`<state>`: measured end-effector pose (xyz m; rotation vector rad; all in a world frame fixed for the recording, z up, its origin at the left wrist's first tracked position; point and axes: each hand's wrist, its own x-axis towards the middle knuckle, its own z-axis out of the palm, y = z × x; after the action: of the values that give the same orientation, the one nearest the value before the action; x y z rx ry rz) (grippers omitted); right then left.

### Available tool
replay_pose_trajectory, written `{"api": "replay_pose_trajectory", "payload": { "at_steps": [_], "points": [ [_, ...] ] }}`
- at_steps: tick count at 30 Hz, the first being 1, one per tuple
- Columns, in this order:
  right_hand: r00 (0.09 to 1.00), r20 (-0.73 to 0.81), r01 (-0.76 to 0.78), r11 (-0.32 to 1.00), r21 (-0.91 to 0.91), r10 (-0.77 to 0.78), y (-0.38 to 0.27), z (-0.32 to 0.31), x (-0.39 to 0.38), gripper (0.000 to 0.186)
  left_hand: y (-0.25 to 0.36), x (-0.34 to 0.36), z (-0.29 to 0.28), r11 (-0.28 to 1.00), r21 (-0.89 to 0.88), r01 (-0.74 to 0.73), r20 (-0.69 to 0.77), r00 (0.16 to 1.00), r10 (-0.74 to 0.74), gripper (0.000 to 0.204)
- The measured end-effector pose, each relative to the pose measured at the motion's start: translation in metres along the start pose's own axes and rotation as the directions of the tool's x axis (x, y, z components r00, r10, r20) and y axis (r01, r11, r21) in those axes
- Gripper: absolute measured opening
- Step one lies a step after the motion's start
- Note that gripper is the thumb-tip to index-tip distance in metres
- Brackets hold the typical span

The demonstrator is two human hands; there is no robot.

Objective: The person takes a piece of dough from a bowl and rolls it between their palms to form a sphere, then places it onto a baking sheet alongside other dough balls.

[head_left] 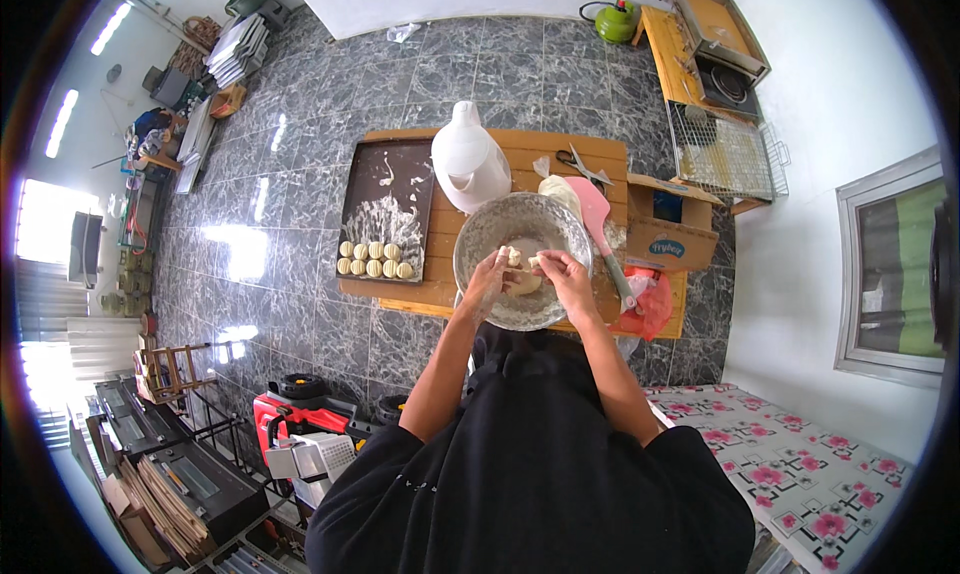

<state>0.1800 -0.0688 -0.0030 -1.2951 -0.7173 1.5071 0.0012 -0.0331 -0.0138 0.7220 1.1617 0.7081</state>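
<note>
On a low wooden table (640, 169) over grey tile, both hands (530, 274) pinch dough (522, 279).

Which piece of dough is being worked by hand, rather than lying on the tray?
The dough lump in the metal bowl, between both hands; the shaped pieces sit untouched in rows on the dark tray.

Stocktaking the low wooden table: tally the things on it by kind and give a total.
Dough pieces shaped on the dark tray: 9
Metal bowl: 1
White jug: 1
Pink spatula: 1
Scissors: 1
Cardboard box: 1
Dark tray: 1
Total: 15
</note>
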Motion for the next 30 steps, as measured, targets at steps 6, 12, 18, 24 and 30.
{"api": "replay_pose_trajectory", "payload": {
  "at_steps": [6, 12, 18, 24, 30],
  "points": [
    [0.998, -0.045, -0.054, 0.998, -0.017, 0.053, 0.005, -0.003, 0.000, 0.019, 0.009, -0.008, 0.007, 0.991, 0.118, -0.059, 0.048, 0.997, 0.053, 0.038],
    [0.994, -0.047, -0.099, 0.994, -0.044, 0.097, 0.002, -0.004, 0.000, 0.019, 0.010, -0.007, 0.016, 0.996, 0.087, -0.005, -0.033, 0.999, 0.008, 0.041],
    [0.997, -0.080, -0.013, 0.998, -0.065, 0.008, 0.008, -0.005, 0.002, 0.021, 0.002, -0.002, 0.015, 0.902, 0.371, -0.223, -0.002, 0.970, 0.241, 0.037],
    [0.996, -0.044, -0.077, 0.994, -0.078, 0.074, 0.012, -0.006, 0.007, 0.020, -0.006, -0.003, 0.009, 0.873, 0.470, -0.127, -0.057, 0.983, 0.173, 0.032],
    [0.998, 0.030, -0.052, 0.991, -0.124, 0.056, 0.007, -0.001, 0.007, 0.019, -0.007, -0.007, 0.008, 0.912, 0.366, -0.187, 0.071, 0.982, 0.173, 0.039]
  ]
}}
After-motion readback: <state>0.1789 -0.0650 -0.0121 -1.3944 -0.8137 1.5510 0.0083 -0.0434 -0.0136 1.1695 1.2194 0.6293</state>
